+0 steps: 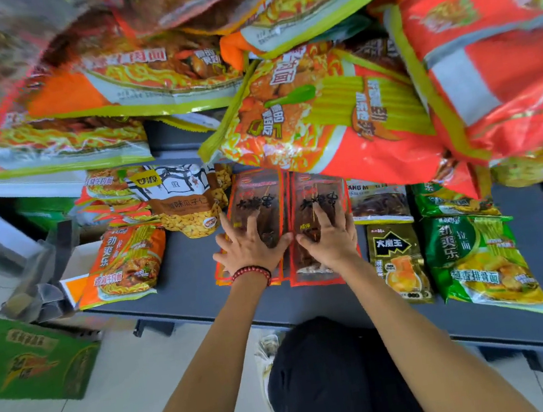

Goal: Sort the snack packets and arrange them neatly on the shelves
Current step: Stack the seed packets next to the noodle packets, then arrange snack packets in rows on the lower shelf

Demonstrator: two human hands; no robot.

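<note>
Left hand (251,248) and right hand (329,239) press down on the grey shelf (191,285).
Fingers spread, each covers one packet: left red-brown packet (255,201), right red-brown packet (322,195), side by side, edges seemingly overlapping.

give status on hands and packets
Left hand and right hand flat, fingers spread, pressing side-by-side red snack packets. Orange noodle bag hangs off upper shelf, just above them.

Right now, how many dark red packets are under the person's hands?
2 show: the left packet under the left hand, the right packet under the right hand, side by side on the grey shelf. Edges beneath suggest more.
</note>
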